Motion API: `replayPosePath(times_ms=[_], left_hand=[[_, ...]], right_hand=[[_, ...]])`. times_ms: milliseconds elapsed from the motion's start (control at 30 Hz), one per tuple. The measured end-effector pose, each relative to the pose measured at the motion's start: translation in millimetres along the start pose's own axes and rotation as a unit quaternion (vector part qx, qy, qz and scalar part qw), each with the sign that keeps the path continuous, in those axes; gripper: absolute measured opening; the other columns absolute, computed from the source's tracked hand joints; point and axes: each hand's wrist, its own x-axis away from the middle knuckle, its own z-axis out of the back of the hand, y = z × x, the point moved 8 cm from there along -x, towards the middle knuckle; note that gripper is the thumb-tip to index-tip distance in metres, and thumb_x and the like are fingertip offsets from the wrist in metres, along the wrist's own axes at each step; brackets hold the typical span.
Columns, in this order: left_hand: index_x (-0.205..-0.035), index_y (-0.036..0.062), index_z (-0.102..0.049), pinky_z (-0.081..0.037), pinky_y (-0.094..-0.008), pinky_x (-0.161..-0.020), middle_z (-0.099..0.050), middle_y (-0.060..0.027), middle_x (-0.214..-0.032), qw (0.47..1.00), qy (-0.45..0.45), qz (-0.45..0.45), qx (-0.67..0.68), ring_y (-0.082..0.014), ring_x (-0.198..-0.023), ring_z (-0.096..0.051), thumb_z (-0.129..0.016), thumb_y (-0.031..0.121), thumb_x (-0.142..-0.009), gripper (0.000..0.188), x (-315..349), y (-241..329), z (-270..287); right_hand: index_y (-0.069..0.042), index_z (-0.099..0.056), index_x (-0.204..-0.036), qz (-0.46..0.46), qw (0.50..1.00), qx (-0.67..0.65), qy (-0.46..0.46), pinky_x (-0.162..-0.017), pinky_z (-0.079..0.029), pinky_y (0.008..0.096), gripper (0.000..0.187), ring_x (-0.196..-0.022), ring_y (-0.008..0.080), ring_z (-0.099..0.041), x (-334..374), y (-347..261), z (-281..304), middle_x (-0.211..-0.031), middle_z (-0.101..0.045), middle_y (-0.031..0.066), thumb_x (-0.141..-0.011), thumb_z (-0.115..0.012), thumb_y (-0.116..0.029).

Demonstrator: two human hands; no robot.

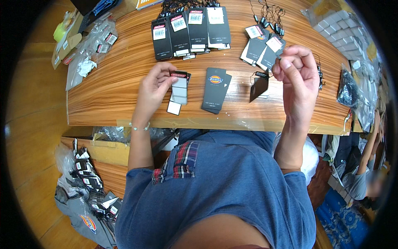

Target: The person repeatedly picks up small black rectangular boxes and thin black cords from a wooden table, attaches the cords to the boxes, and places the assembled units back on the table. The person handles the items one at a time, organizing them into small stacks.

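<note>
My left hand (155,85) pinches the top of a strip of small labels (179,91), white with a dark and red top, over the table's near part. A square white piece (174,108) shows at its lower end. To its right lie overlapping dark grey hang tags (213,89) with a coloured logo. Raised at the right, my right hand (296,70) has thumb and forefinger closed on a thin dark string, whose end is hard to make out. Below and left of that hand, a dark hang tag (259,88) appears to dangle, tilted, on the string.
Rows of dark hang tags (161,43) with strings stand at the back; a smaller fanned pile (265,50) lies right. Clear plastic bags (329,27) line the right edge, others (97,45) the left. More tags (89,170) hang low left. Another person's arm (369,145) shows far right.
</note>
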Motion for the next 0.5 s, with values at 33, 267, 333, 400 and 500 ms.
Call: replayPosePath(times_ms=[33, 267, 333, 400, 500], left_hand=[[-0.102, 0.0003, -0.05, -0.047, -0.0192, -0.07, -0.058, -0.0041, -0.087, 1.0, 0.006, -0.003, 0.017, -0.0081, -0.078, -0.057, -0.057, -0.005, -0.08, 0.024, -3, 13, -6], [-0.1, 0.0011, -0.053, -0.049, -0.0187, -0.068, -0.064, -0.0072, -0.085, 0.997, -0.007, -0.051, 0.054, -0.0081, -0.079, -0.06, -0.064, -0.002, -0.077, 0.026, -31, 71, -65], [-0.097, 0.0016, -0.056, -0.049, -0.018, -0.066, -0.065, -0.0064, -0.083, 0.994, -0.005, -0.089, 0.059, -0.0056, -0.076, -0.06, -0.065, 0.002, -0.078, 0.021, -36, 76, -78], [-0.098, 0.0012, -0.056, -0.049, -0.0177, -0.065, -0.065, -0.0069, -0.083, 0.994, -0.002, -0.092, 0.056, -0.0056, -0.076, -0.06, -0.064, 0.002, -0.078, 0.022, -36, 83, -86], [-0.098, 0.0019, -0.057, -0.05, -0.0187, -0.063, -0.066, -0.007, -0.085, 0.993, 0.002, -0.108, 0.04, -0.008, -0.076, -0.062, -0.064, 0.003, -0.078, 0.021, -35, 89, -93]], right_hand=[[0.0, -0.051, -0.098, -0.002, 1.0, 0.017, -0.004, -0.061, -0.041, 0.0191, 0.015, -0.065, 0.0067, -0.052, 3, 0, -3, -0.074, -0.057, 0.0029, -0.083, -0.054, 0.0], [0.001, -0.051, -0.1, 0.022, 0.996, 0.089, -0.007, -0.063, -0.043, 0.0185, 0.017, -0.073, 0.0079, -0.056, 5, 1, -22, -0.078, -0.059, 0.0037, -0.082, -0.054, 0.002], [0.001, -0.051, -0.1, 0.026, 0.998, 0.055, 0.002, -0.062, -0.044, 0.0183, 0.018, -0.072, 0.0078, -0.056, 3, -2, -16, -0.079, -0.059, 0.0041, -0.082, -0.054, 0.002], [0.001, -0.05, -0.1, 0.002, 0.998, 0.064, -0.012, -0.061, -0.043, 0.0181, 0.018, -0.072, 0.0078, -0.056, 4, 1, -17, -0.079, -0.059, 0.0039, -0.082, -0.054, 0.002], [0.001, -0.05, -0.097, 0.003, 0.993, 0.117, -0.011, -0.059, -0.041, 0.0178, 0.017, -0.07, 0.0062, -0.055, 7, 3, -18, -0.076, -0.058, 0.0026, -0.081, -0.054, 0.003]])
